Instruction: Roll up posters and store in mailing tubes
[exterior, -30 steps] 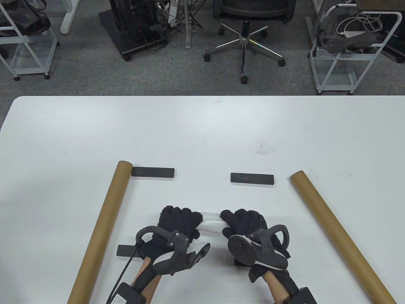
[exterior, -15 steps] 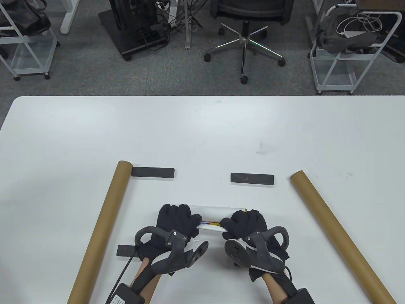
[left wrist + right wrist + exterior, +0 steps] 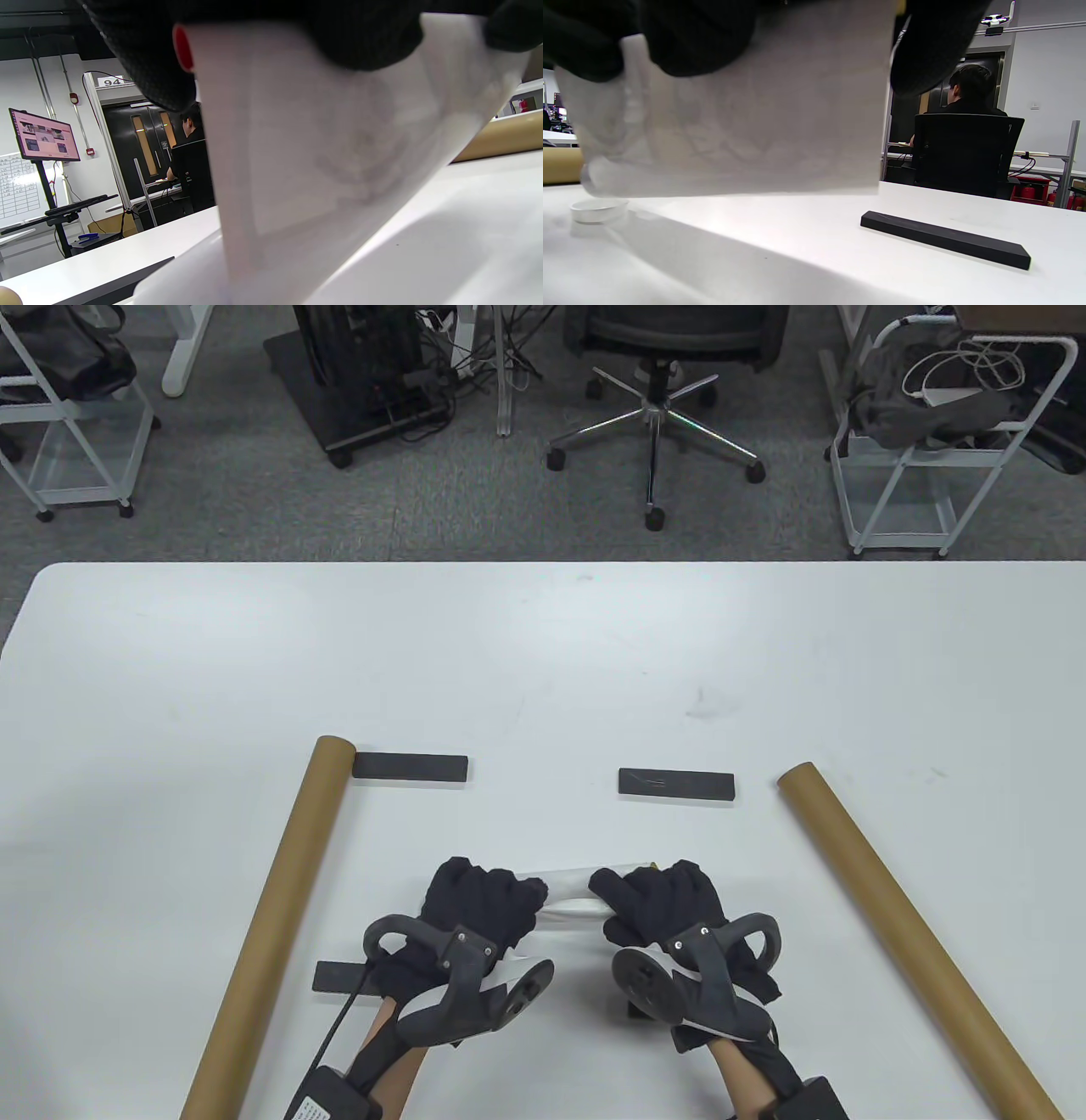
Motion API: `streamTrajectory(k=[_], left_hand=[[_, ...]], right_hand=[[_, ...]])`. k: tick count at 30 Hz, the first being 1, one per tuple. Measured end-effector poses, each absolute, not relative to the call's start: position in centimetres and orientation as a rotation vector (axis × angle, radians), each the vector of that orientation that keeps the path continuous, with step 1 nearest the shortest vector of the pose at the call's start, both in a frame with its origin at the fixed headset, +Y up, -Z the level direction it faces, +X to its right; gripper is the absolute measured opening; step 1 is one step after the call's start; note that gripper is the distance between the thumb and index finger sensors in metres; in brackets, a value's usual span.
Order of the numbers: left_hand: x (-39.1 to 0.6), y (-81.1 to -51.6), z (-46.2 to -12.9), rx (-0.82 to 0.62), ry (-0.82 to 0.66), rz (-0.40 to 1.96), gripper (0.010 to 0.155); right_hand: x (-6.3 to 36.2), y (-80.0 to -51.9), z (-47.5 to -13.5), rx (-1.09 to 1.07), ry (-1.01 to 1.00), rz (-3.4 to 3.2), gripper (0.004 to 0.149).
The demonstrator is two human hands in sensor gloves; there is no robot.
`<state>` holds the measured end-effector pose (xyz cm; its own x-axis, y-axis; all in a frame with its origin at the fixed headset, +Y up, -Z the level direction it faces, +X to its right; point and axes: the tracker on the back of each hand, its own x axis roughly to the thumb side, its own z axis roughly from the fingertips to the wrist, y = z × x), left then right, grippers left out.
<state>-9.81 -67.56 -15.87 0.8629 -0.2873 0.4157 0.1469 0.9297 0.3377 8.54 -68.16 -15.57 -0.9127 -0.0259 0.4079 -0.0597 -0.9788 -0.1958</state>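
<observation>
Left hand (image 3: 475,903) and right hand (image 3: 666,899) are side by side on the white table (image 3: 543,661), fingers of each curled round opposite ends of the rolled poster (image 3: 570,895), which lies crosswise between them. A black bar (image 3: 338,977) lies just left of the left wrist; another is partly hidden beneath the right hand. Left of the poster lies one brown mailing tube (image 3: 271,916), right of it a second mailing tube (image 3: 908,933). Beyond the poster lie two more black bars (image 3: 411,768) (image 3: 676,785). Beyond the table stands an office chair (image 3: 657,398).
</observation>
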Motion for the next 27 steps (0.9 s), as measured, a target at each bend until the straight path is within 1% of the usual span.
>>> streamTrajectory(k=[2, 4, 8, 10, 12, 14, 15, 16, 18, 20, 21, 23, 27], left_hand=[[-9.7, -67.6, -15.9, 0.303, -0.48, -0.231, 0.042], [-9.5, -67.4, -15.8, 0.305, -0.486, -0.237, 0.042], [-9.3, -67.3, -15.5, 0.3, -0.51, -0.271, 0.044], [-9.1, -67.3, -15.5, 0.286, -0.517, -0.287, 0.05], [-8.8, -67.5, -15.4, 0.285, -0.52, -0.346, 0.054], [-8.8, -67.6, -15.5, 0.302, -0.515, -0.386, 0.046], [-8.9, -67.7, -15.6, 0.293, -0.512, -0.382, 0.041], [-9.0, -67.7, -15.7, 0.29, -0.511, -0.372, 0.038], [-9.2, -67.8, -15.9, 0.262, -0.503, -0.36, 0.031], [-9.4, -67.8, -15.9, 0.26, -0.507, -0.358, 0.028], [-9.5, -67.9, -15.8, 0.261, -0.503, -0.362, 0.03], [-9.4, -67.9, -15.7, 0.252, -0.51, -0.378, 0.032], [-9.1, -68.2, -15.7, 0.255, -0.495, -0.393, 0.045]], right_hand=[[8.3, -68.2, -15.5, 0.655, -0.335, 3.04, 0.046], [8.3, -68.0, -15.5, 0.651, -0.338, 3.045, 0.043], [8.7, -67.8, -15.7, 0.623, -0.352, 3.021, 0.047], [8.8, -67.9, -15.7, 0.624, -0.334, 3.014, 0.045], [8.7, -67.9, -15.7, 0.646, -0.256, 3.012, 0.044], [8.5, -68.0, -15.5, 0.705, -0.152, 2.991, 0.044], [8.3, -68.1, -15.4, 0.764, -0.11, 2.978, 0.056], [8.1, -68.1, -15.4, 0.761, -0.109, 2.993, 0.065], [7.4, -68.2, -15.2, 0.734, -0.155, 3.074, 0.058], [7.0, -68.0, -15.1, 0.759, -0.289, 3.106, 0.05], [6.9, -67.9, -15.0, 0.756, -0.295, 3.1, 0.046], [6.9, -67.9, -15.1, 0.751, -0.268, 3.082, 0.045], [6.9, -67.9, -15.1, 0.735, -0.264, 3.103, 0.042]])
